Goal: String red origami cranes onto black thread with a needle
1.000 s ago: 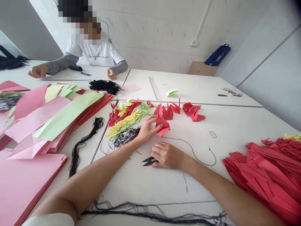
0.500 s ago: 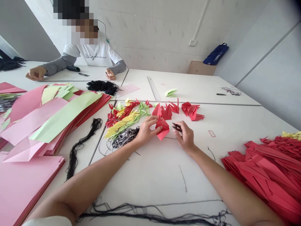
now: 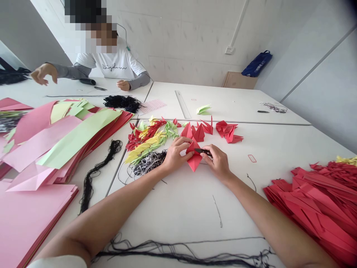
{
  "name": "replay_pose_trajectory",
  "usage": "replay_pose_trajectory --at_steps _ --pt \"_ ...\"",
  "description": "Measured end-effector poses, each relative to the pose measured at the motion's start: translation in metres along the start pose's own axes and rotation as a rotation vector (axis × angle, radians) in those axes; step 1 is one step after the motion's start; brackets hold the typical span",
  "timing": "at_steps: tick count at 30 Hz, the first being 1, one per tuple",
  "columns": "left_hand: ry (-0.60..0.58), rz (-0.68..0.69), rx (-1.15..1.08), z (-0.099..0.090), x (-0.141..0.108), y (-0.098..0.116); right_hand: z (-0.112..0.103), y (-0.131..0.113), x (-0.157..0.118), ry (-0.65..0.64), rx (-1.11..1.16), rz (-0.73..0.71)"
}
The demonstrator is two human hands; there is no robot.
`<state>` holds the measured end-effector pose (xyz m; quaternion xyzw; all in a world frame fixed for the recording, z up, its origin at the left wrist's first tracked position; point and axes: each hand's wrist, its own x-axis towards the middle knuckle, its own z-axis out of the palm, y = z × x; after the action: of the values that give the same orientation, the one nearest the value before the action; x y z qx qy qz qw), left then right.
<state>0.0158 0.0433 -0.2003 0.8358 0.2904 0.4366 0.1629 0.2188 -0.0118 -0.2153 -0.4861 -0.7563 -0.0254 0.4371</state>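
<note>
A folded red paper crane [image 3: 194, 162] is gripped by my left hand [image 3: 177, 152], its thumb lying across the front and the other fingers behind. My right hand [image 3: 220, 160] is closed around small black thread snips [image 3: 205, 151]. The snips' tip meets the middle of the crane, beside my left thumb; whether it cuts or only touches, I cannot tell. Just behind my left hand stand more red paper cranes [image 3: 198, 133]. Left of it are strands of yellow, green and red folded paper [image 3: 150, 139] and a tangle of black-and-white cord [image 3: 147, 163].
Coloured paper sheets [image 3: 80, 137] cover the left side; folded red paper [image 3: 326, 212] is heaped at right. Black threads [image 3: 167, 253] lie along the near edge, with a needle-like wire [image 3: 217, 212] beyond. Across the table sits a person [image 3: 111, 61], near a ruler [image 3: 182, 104].
My right hand has brought the snips leftward onto the red crane, which has shifted slightly and turned. Across the table, the person's hand at the left of the view has lifted.
</note>
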Motion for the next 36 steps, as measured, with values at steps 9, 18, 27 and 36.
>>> replay_pose_trajectory --at_steps 9,18,27,36 --pt "0.000 0.011 0.003 0.0004 -0.0006 -0.0013 -0.0008 -0.0006 0.0007 0.000 -0.019 -0.027" --pt "-0.001 0.021 -0.015 0.0004 -0.0004 -0.0015 -0.0014 0.0016 0.0006 -0.016 -0.020 -0.023" --pt "-0.030 -0.021 -0.046 0.0007 -0.0007 -0.0038 -0.0027 0.0033 0.0010 -0.022 -0.024 -0.042" --pt "-0.117 -0.042 -0.090 0.0000 -0.0002 -0.0051 -0.0049 0.0060 0.0026 -0.043 -0.019 -0.085"
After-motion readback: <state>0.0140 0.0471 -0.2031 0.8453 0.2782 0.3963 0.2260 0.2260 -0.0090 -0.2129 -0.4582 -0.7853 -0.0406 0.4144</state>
